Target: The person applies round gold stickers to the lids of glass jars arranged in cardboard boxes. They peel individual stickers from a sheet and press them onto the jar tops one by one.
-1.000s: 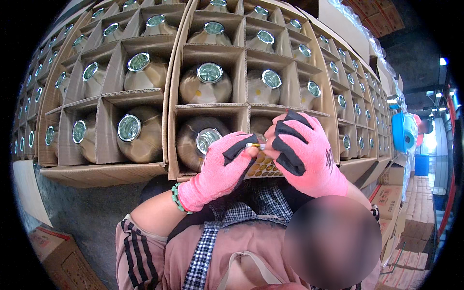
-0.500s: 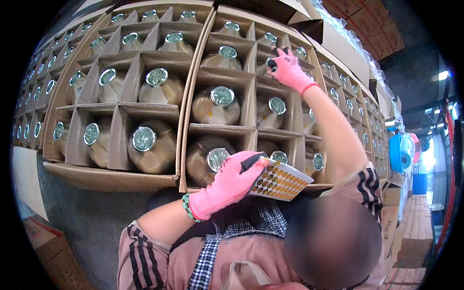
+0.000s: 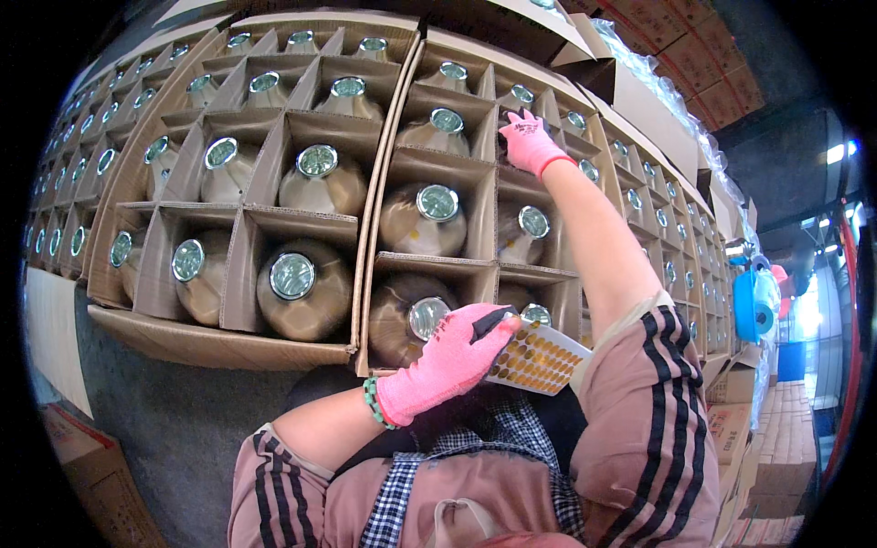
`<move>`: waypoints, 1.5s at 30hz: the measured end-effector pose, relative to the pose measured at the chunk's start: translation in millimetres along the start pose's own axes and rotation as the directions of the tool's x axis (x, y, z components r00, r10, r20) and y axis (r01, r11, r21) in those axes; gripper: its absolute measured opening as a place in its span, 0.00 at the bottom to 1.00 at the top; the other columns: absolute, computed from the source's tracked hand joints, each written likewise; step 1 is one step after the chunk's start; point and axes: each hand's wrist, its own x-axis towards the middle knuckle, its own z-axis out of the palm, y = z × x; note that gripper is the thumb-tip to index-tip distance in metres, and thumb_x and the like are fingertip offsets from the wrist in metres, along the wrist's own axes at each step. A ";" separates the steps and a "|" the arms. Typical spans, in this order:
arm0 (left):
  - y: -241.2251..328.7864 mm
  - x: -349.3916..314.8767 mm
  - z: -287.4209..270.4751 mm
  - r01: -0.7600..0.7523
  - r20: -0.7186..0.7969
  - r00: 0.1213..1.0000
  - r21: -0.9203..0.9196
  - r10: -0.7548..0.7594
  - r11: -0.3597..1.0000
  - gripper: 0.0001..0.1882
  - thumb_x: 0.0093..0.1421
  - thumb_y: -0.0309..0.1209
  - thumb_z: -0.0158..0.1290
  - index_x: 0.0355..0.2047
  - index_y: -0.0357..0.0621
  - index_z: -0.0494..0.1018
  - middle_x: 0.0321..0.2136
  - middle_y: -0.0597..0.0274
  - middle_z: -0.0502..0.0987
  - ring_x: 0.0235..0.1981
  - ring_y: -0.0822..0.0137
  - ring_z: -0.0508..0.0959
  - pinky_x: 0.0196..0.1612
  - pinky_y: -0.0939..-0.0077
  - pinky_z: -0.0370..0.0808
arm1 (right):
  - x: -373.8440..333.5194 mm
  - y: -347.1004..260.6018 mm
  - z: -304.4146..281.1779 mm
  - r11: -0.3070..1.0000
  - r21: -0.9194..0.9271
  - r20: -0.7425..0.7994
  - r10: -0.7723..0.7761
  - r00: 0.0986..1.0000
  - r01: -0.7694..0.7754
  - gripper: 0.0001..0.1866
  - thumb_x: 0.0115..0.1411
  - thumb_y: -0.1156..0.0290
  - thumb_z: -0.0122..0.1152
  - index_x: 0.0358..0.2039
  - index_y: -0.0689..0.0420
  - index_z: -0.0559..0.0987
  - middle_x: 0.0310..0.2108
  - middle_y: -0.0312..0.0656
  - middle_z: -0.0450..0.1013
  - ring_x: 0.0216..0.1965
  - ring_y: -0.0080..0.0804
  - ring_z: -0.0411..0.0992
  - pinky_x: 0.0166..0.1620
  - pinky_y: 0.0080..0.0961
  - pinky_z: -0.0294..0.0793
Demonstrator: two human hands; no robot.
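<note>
My left hand (image 3: 448, 361), in a pink glove with dark fingertips, pinches a white sheet of oval gold stickers (image 3: 541, 359) by its left edge. The sheet is tilted over the front edge of the carton in front of me. My right hand (image 3: 532, 146), gloved the same way, reaches far into that divided carton (image 3: 486, 205). Its fingers curl down over a glass bottle, which the hand hides along with the fingertips. Round-bodied glass bottles (image 3: 425, 224) with clear, silvery-rimmed tops stand upright in the surrounding compartments.
Another carton (image 3: 219, 333) of similar bottles stands to the left, with more beyond both sides. Cardboard flaps (image 3: 639, 87) and clear plastic wrap (image 3: 630, 50) line the far side. A blue basin (image 3: 751, 306) is at the right; a closed carton (image 3: 96, 466) lies low at the left.
My right hand has moved slightly nearer and left, its spread fingers now lowered into a compartment. My left hand still holds the sticker sheet. The whole view has shifted slightly.
</note>
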 end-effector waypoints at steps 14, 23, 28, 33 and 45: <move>-1.0 -7.5 -1.0 -0.108 -0.230 0.969 -0.055 0.093 0.993 0.10 0.55 0.30 0.46 0.31 0.34 0.69 0.26 0.59 0.71 0.30 0.71 0.70 0.35 0.78 0.66 | -245.4 -38.2 -90.0 0.676 0.637 -0.388 -0.133 0.912 0.370 0.16 0.41 0.63 0.63 0.25 0.62 0.73 0.25 0.48 0.68 0.32 0.45 0.66 0.35 0.32 0.65; 0.4 -2.8 -3.1 -0.180 -0.110 0.978 -0.039 0.175 0.983 0.10 0.53 0.29 0.50 0.33 0.34 0.70 0.28 0.61 0.71 0.30 0.73 0.69 0.35 0.80 0.66 | -261.0 -51.2 -70.6 0.611 0.710 -0.391 -0.072 0.918 0.350 0.06 0.42 0.74 0.57 0.21 0.60 0.70 0.21 0.44 0.66 0.28 0.43 0.65 0.34 0.33 0.64; -3.9 -2.7 -2.7 -0.162 -0.147 0.978 -0.093 0.147 0.982 0.09 0.51 0.28 0.51 0.32 0.35 0.71 0.28 0.61 0.71 0.29 0.73 0.69 0.34 0.80 0.66 | -267.3 -56.5 -74.0 0.610 0.689 -0.498 0.008 0.867 0.390 0.07 0.42 0.74 0.58 0.24 0.59 0.72 0.24 0.44 0.68 0.30 0.43 0.66 0.37 0.31 0.65; -0.9 -2.8 -1.5 -0.168 -0.153 0.976 -0.085 0.153 0.982 0.09 0.51 0.27 0.51 0.32 0.34 0.71 0.27 0.59 0.71 0.29 0.71 0.70 0.34 0.79 0.67 | -266.7 -56.1 -73.5 0.636 0.655 -0.502 -0.036 0.864 0.407 0.09 0.41 0.74 0.59 0.26 0.59 0.73 0.26 0.44 0.69 0.32 0.43 0.67 0.38 0.31 0.65; -1.4 -4.2 -5.7 0.051 -0.016 0.998 -0.142 -0.054 0.989 0.11 0.51 0.31 0.51 0.31 0.35 0.71 0.24 0.62 0.73 0.28 0.75 0.70 0.32 0.81 0.67 | -210.0 -57.3 -110.4 0.459 0.748 -0.549 0.025 0.835 0.479 0.07 0.37 0.77 0.60 0.21 0.59 0.72 0.38 0.42 0.68 0.42 0.42 0.65 0.46 0.32 0.62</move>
